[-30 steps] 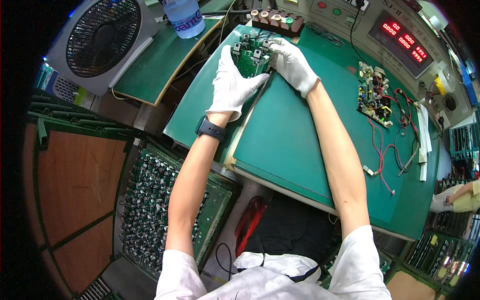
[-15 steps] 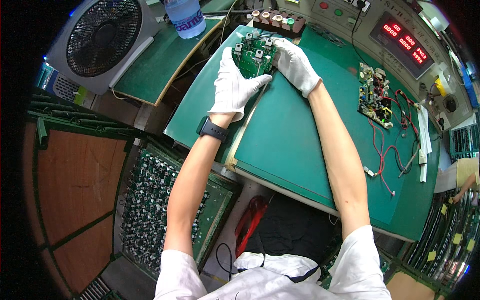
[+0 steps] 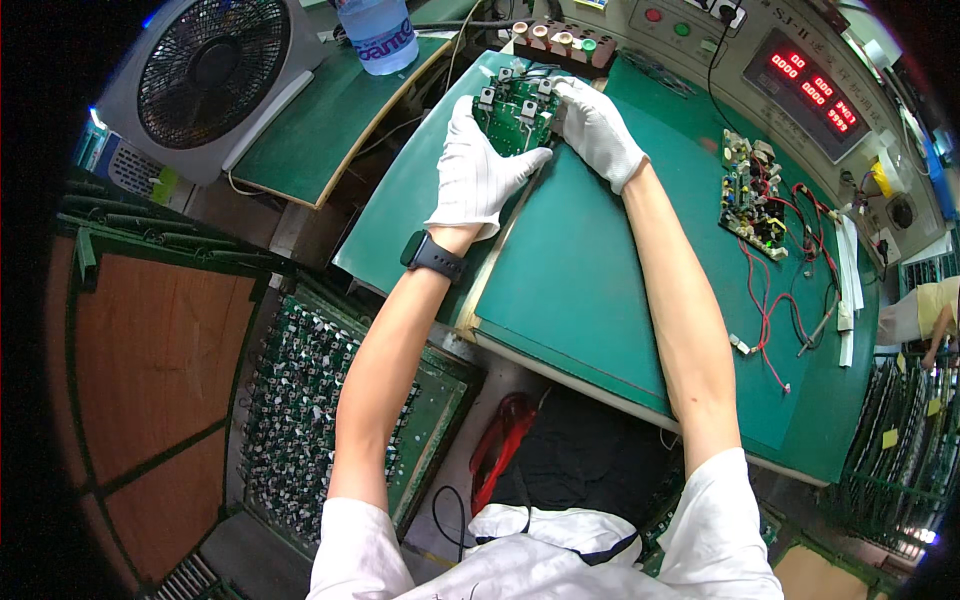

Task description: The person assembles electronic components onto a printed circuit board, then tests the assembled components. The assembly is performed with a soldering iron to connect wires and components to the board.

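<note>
A green circuit board (image 3: 515, 122) with several square metal-and-black components is held up near the far end of the green bench mat. My left hand (image 3: 478, 175), in a white glove, grips it along the left and near edges, thumb stretched toward the right. At the board's far right corner, my right hand (image 3: 600, 130), also gloved in white, has its fingers curled on the edge; the fingertips are partly hidden. Just beyond the board sits a dark block with a row of round coloured terminals (image 3: 562, 45).
A populated circuit board (image 3: 752, 195) with red and black wires lies at right, below a test panel with a red digital display (image 3: 808, 92). A fan (image 3: 215, 70) and water bottle (image 3: 378, 35) stand at left. Below, a tray (image 3: 432, 415) holds many small boards.
Both hands and the board appear slightly farther right, as does much of the background. Both hands keep their hold on the board. At the right edge, another person's arm has shifted.
</note>
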The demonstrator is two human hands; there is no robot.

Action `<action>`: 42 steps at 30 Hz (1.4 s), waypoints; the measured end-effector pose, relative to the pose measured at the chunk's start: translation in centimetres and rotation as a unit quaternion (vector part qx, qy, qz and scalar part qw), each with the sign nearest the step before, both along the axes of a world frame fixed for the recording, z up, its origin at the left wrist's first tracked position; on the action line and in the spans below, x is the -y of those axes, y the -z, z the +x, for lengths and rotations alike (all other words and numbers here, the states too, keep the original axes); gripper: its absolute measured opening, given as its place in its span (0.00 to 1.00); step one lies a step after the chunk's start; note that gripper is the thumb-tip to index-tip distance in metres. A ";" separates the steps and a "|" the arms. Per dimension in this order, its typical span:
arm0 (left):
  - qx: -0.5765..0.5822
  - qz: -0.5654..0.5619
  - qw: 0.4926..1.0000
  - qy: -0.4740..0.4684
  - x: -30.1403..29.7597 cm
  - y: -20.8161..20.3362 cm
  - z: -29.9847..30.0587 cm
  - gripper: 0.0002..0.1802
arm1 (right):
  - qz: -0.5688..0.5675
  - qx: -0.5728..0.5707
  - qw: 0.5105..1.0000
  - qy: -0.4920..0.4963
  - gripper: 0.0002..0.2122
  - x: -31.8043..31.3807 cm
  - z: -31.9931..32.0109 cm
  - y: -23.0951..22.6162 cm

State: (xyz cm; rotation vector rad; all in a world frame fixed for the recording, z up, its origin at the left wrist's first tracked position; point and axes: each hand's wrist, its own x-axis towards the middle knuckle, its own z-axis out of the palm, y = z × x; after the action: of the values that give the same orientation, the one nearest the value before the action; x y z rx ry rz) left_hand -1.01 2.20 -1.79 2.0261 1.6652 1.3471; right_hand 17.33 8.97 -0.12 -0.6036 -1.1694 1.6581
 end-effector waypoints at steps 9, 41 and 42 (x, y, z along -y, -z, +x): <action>0.015 -0.045 0.999 0.014 0.0 -0.2 0.0 0.71 | 0.018 -0.008 1.000 0.017 0.14 -0.7 0.2 1.0; 0.090 -0.111 0.869 0.473 30.4 -6.3 16.5 0.12 | 0.222 0.469 0.747 0.415 0.16 52.0 15.3 1.5; 0.070 -0.141 0.867 0.472 32.0 -6.2 17.6 0.13 | 0.182 0.508 0.732 0.415 0.15 54.5 15.4 2.9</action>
State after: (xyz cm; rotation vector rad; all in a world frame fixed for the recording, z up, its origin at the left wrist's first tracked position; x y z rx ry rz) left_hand 16.62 -29.81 4.38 2.0250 0.5538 0.7904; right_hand 32.75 -45.54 -3.00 -1.5860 -1.5450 0.2048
